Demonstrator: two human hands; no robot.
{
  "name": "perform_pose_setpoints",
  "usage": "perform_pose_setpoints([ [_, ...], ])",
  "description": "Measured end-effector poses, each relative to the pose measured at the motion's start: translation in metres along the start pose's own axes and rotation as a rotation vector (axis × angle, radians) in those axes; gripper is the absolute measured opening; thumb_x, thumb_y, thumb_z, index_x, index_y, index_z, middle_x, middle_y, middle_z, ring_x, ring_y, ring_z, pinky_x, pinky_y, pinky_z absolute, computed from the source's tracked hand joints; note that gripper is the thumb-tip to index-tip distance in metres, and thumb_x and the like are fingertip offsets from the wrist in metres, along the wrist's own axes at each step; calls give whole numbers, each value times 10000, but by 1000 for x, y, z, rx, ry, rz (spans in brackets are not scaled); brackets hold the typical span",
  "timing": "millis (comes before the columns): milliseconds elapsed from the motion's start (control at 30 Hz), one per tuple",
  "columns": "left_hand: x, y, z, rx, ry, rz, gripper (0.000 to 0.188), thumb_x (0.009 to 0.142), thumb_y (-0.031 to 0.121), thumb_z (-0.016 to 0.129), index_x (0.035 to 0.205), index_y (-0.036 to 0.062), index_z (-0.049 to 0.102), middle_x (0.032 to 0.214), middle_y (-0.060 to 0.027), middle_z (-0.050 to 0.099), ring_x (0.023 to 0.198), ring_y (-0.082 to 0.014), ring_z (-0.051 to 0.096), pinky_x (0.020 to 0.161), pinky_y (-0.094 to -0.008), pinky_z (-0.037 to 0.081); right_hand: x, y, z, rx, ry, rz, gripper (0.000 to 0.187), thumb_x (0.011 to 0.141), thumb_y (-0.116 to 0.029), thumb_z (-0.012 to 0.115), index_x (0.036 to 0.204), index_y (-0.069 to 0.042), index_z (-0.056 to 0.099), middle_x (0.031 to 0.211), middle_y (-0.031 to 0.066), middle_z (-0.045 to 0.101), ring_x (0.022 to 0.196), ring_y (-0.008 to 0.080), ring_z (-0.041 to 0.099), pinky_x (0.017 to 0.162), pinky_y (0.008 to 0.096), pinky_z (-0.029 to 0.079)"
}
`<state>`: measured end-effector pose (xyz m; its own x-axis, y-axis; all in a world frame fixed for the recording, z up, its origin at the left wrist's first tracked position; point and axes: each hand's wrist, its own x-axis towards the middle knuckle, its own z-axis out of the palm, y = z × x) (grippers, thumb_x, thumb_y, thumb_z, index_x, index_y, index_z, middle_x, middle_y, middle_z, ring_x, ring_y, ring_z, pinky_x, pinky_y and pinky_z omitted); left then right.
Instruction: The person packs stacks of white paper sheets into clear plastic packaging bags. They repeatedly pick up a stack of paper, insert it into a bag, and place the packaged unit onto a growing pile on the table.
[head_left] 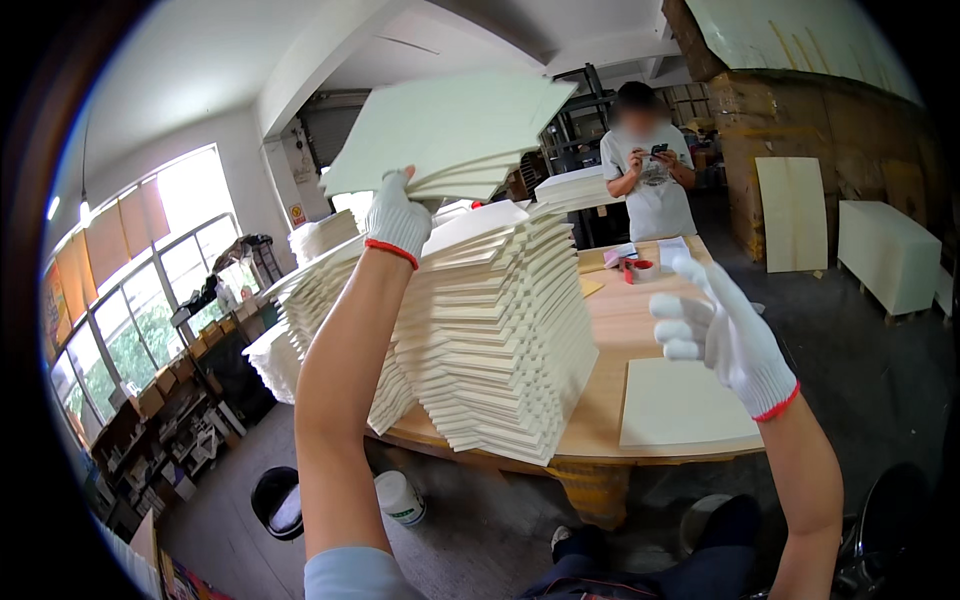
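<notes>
My left hand point(400, 214), in a white knit glove with a red cuff, grips a few pale sheets of board point(450, 125) by their near edge. It holds them tilted above a tall stack of cream boards point(490, 340), whose layers lie in staggered bundles. My right hand point(715, 325), gloved the same way, is raised over the right side of the table with its fingers apart and nothing in them. Below it a flat cream board point(685, 402) lies at the table's near right edge.
The wooden table point(600, 345) carries a red tape dispenser point(632, 268) and papers near its far end. A person point(648, 170) stands beyond it, holding a phone. A white bucket point(399, 497) and a black bin point(278, 503) stand on the floor at left. Large cardboard-wrapped stacks point(790, 130) rise at right.
</notes>
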<state>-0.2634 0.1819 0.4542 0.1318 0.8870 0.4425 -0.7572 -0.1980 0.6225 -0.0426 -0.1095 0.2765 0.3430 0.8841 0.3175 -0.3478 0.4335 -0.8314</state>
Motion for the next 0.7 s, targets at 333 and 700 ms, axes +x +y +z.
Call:
perform_pose_setpoints([
  [333,50,-43,-71,255,39,-284,287,1006,176,497,1238,9,467,1196,-211,551,1032,-356,616,795,-408,582,-49,48,-113,164,254,142,487,1001,-435,595,1374,-126,540,1115,175,647,877,241,690,748,347,597],
  [700,28,-40,-66,97,53,-235,372,1017,210,527,1302,10,397,1267,-226,542,1104,-403,589,803,-430,557,-75,67,-157,256,333,109,453,1004,-388,594,1329,-76,548,1073,165,656,841,237,684,712,346,583],
])
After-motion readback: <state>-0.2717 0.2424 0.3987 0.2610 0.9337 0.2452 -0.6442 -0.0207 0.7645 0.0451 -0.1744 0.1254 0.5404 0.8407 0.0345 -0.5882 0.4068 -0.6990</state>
